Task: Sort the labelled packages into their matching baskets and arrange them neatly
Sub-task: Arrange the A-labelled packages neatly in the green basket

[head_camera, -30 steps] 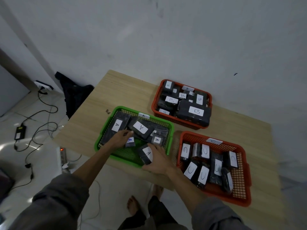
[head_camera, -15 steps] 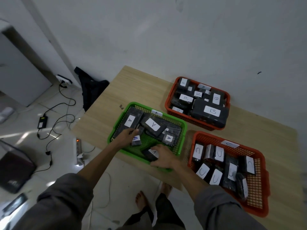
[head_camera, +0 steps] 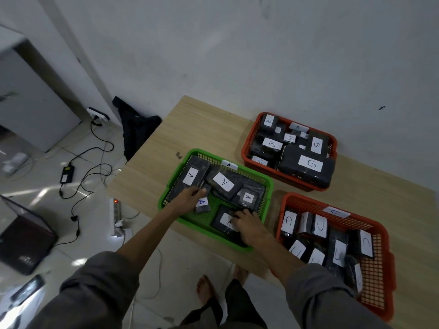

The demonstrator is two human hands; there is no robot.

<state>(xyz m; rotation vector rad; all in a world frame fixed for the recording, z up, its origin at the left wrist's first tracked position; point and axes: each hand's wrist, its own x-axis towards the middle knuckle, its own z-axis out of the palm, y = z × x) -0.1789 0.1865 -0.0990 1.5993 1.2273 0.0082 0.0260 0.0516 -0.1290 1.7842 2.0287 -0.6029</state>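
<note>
A green basket tagged A stands at the table's near left and holds several black packages with white A labels. My left hand reaches in from the left and pinches a small A package near the basket floor, beside a long A package. My right hand rests on a flat A package in the near part of the basket, fingers curled over its far edge. The orange basket at the back holds B packages. A nearer orange basket on the right holds C packages.
The wooden table stands against a white wall. On the tiled floor to the left are cables, a charger, a power strip, a laptop and a dark cloth. My bare feet show below the table edge.
My right hand has lowered its A package from upright to flat in the near part of the green basket. My left hand stays at the small A package. The view shifted left.
</note>
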